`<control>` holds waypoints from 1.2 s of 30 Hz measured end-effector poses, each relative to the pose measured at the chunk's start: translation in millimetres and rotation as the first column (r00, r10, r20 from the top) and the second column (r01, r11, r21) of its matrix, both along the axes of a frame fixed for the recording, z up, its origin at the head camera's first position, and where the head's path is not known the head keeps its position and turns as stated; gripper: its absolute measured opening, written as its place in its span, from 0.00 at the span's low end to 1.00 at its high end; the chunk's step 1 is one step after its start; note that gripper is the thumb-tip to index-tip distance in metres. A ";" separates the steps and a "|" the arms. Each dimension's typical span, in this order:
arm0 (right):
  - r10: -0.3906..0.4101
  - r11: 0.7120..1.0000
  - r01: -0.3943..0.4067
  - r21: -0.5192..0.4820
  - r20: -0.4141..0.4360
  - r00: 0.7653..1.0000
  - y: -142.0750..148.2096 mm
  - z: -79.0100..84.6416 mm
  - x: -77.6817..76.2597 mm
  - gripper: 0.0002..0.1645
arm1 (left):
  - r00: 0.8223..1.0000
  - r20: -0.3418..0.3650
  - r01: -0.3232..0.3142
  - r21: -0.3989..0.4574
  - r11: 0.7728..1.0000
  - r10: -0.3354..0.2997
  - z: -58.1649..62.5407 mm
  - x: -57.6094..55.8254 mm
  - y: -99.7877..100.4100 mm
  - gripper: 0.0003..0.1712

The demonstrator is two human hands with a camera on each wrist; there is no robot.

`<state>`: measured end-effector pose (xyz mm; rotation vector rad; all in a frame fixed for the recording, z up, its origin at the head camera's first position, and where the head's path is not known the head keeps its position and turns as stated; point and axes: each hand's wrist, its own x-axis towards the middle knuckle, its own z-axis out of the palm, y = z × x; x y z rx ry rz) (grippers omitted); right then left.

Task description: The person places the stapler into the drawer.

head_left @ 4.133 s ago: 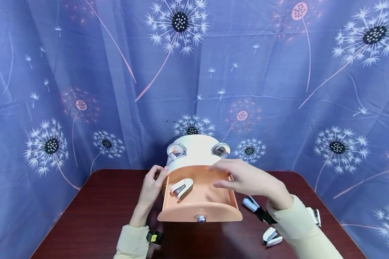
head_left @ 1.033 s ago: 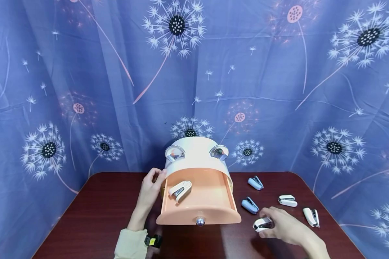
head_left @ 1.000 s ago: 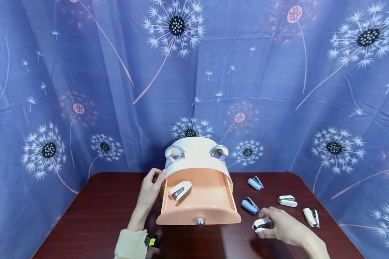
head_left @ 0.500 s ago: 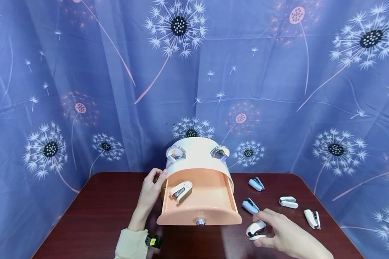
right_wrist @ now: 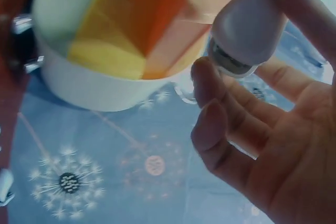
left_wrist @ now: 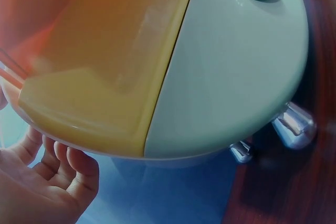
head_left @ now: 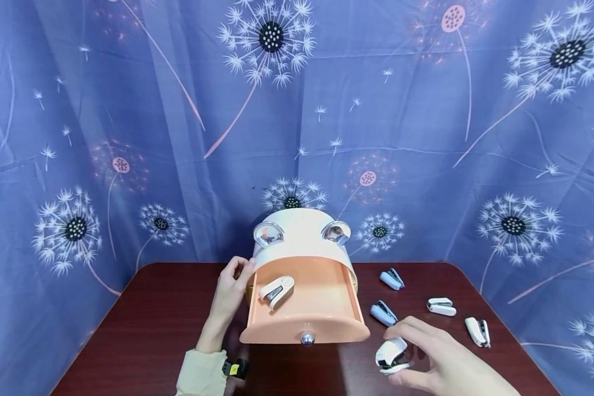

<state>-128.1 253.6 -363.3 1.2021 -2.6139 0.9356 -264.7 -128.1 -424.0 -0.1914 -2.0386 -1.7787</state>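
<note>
My right hand (head_left: 438, 352) holds a small white stapler (head_left: 392, 352) between thumb and fingers, over the table to the right of the drawer front. In the right wrist view, the stapler's rounded end (right_wrist: 247, 30) sticks out past the fingertips. A pulled-out peach drawer (head_left: 304, 330) with a chrome knob belongs to a white rounded cabinet (head_left: 302, 228). Another white stapler (head_left: 277, 291) lies at the left inside this drawer. My left hand (head_left: 231, 291) holds the cabinet's left edge; the left wrist view shows its bent fingers (left_wrist: 81, 169) against the side, beside yellow and green drawer fronts.
Right of the cabinet, two blue staplers (head_left: 392, 279) (head_left: 383, 313) lie on the dark red table (head_left: 143, 330). Farther right are two white staplers (head_left: 441, 306) (head_left: 477, 331). A blue dandelion-print curtain (head_left: 416, 165) hangs behind the table.
My right hand has gone from over the drawer to the table on the right, taken hold of a white stapler and shifted slightly left with it. The left hand stays on the cabinet.
</note>
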 end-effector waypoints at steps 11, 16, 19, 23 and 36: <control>0.002 0.995 -0.027 -0.091 -0.265 0.964 -19.8 34.8 -16.9 0.31 | 1.000 -0.005 -0.006 -0.002 1.000 0.006 -2.0 -0.2 2.1 0.14; 0.027 0.994 -0.061 -0.093 -0.330 0.943 -33.5 52.1 -39.8 0.32 | 1.000 -0.018 -0.004 0.006 1.000 0.004 -0.8 -0.4 0.6 0.15; 0.043 0.995 -0.066 -0.076 -0.280 0.959 -41.9 58.7 -51.2 0.28 | 1.000 -0.017 -0.002 0.004 1.000 0.002 0.1 -0.1 -0.1 0.15; 0.017 1.000 -0.021 -0.017 -0.205 0.979 -54.2 63.5 -64.8 0.23 | 1.000 -0.014 0.007 0.005 1.000 -0.007 0.2 0.2 -0.4 0.15; 0.069 0.974 -0.042 0.221 -0.117 0.991 -94.2 59.8 -96.2 0.22 | 1.000 -0.022 0.009 0.018 1.000 -0.009 0.5 0.6 0.3 0.13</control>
